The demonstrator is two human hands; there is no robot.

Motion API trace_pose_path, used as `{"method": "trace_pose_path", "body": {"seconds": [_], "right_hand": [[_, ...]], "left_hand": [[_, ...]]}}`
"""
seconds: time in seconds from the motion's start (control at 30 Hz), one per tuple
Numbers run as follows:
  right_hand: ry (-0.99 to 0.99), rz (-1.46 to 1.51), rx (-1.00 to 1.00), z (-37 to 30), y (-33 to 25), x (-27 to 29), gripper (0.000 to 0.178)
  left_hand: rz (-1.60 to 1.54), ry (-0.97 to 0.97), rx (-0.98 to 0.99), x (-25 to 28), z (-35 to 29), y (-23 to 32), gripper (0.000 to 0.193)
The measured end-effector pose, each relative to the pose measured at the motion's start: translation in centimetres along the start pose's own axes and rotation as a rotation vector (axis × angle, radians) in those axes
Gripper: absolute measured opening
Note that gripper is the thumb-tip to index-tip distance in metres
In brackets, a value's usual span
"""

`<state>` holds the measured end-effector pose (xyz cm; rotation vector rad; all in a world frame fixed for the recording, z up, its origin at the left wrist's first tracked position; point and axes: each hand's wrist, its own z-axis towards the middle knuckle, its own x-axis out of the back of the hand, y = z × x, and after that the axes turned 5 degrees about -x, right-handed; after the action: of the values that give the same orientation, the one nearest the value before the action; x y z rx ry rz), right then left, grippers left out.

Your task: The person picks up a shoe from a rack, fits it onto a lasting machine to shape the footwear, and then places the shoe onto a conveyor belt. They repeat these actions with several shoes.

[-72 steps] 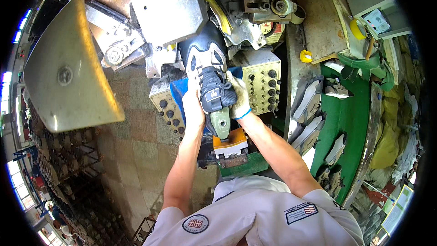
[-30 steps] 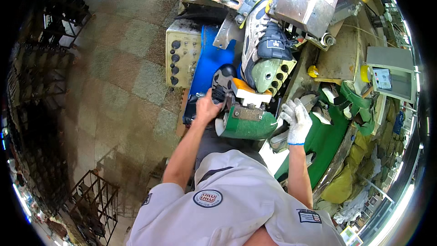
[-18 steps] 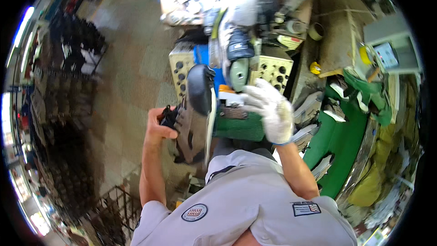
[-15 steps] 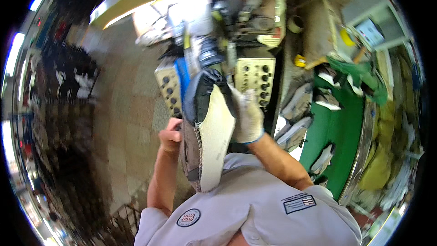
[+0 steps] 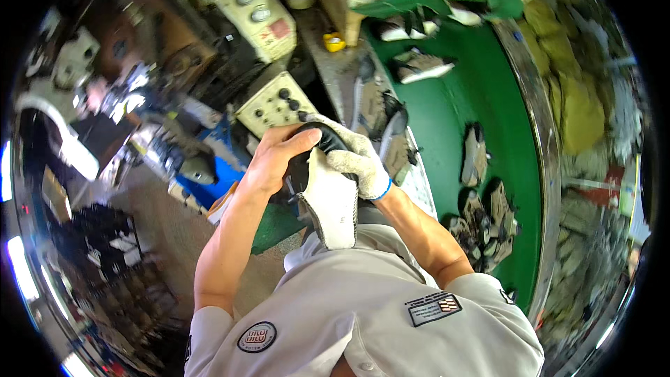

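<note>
Both my hands grip a shoe upper (image 5: 333, 206) in front of my body, its pale sole side turned up. Stitching runs along the edge of that pale bottom, and dark material gathers at the far end. My bare left hand (image 5: 279, 157) is closed on the far end, thumb pressed over the dark gathered part. On the other side, my right hand (image 5: 359, 160), in a whitish knitted glove with a blue cuff, has its fingers wrapped round the same end. The hands hide part of the dark material.
A cream control panel with black knobs (image 5: 276, 105) stands just beyond my hands. To the right, a green surface (image 5: 433, 115) bears several shoe uppers, one alone (image 5: 474, 157). A yellow tape dispenser (image 5: 334, 42) lies on the ledge. Machinery (image 5: 164, 153) stands at left.
The view has swung right, toward the green surface. My left hand has moved from the upper's side to its far dark end; my right hand stays gripping there.
</note>
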<state>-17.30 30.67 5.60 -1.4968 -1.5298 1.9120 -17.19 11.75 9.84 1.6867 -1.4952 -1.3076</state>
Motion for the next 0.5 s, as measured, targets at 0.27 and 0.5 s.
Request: {"method": "trace_pose_path", "body": {"seconds": [0.27,0.5], "right_hand": [[0.334,0.295,-0.025,-5.0,-0.3,10.6,0.051],[0.773,-0.712,-0.163,-16.0,-3.9,31.6,0.037]], "left_hand": [[0.262,-0.153,0.083,-8.6,10.5,-6.8,0.038],[0.447,-0.114,0.078,-11.7,12.6,-13.3,0.039]]}}
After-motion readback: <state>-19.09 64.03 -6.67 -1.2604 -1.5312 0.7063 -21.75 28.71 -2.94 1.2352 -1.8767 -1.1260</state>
